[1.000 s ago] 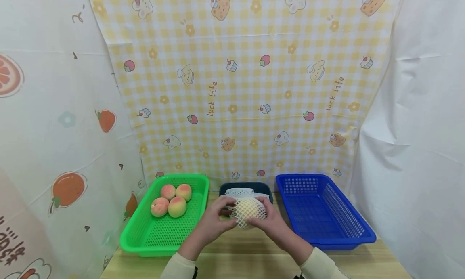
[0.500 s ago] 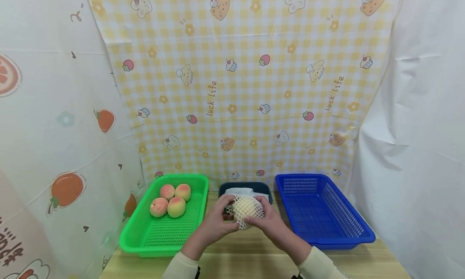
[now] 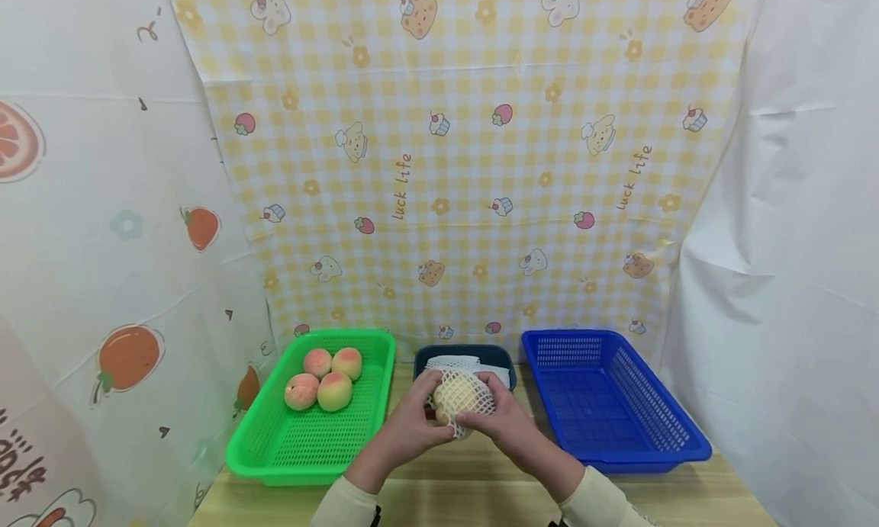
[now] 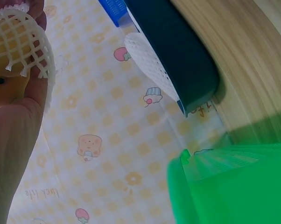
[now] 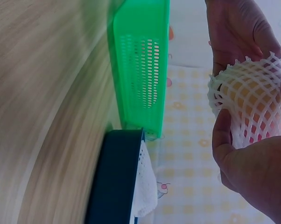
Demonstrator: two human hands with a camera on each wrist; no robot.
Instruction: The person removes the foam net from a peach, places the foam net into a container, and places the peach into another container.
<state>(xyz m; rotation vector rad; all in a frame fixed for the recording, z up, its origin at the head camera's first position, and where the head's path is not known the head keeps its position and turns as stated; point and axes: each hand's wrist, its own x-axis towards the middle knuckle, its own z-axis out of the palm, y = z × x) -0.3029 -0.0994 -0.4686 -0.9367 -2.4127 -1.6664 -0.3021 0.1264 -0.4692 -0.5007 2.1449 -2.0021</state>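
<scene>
A peach (image 4: 7,89) in a white foam fruit net (image 3: 465,396) is held between both hands above the table's middle. My left hand (image 3: 414,422) grips it from the left, fingers and thumb curled around its side. Part of the peach's bare skin shows there, past the net's jagged edge in the left wrist view. My right hand (image 3: 510,419) grips the netted right side, its thumb (image 5: 223,135) pressing on the mesh. Through the mesh in the right wrist view, yellow and red skin shows. Some fingertips are hidden behind the fruit.
Several peaches (image 3: 334,391) lie in a green basket (image 3: 323,443) on the left. A dark teal bin (image 3: 497,351) with more white foam nets (image 3: 449,363) stands behind the hands. On the right is a blue basket (image 3: 604,405). A patterned cloth (image 3: 474,153) hangs behind the wooden table (image 3: 467,496).
The hands and netted peach have shifted slightly left and down. The net sits differently on the fruit, and bare peach now shows near the left hand.
</scene>
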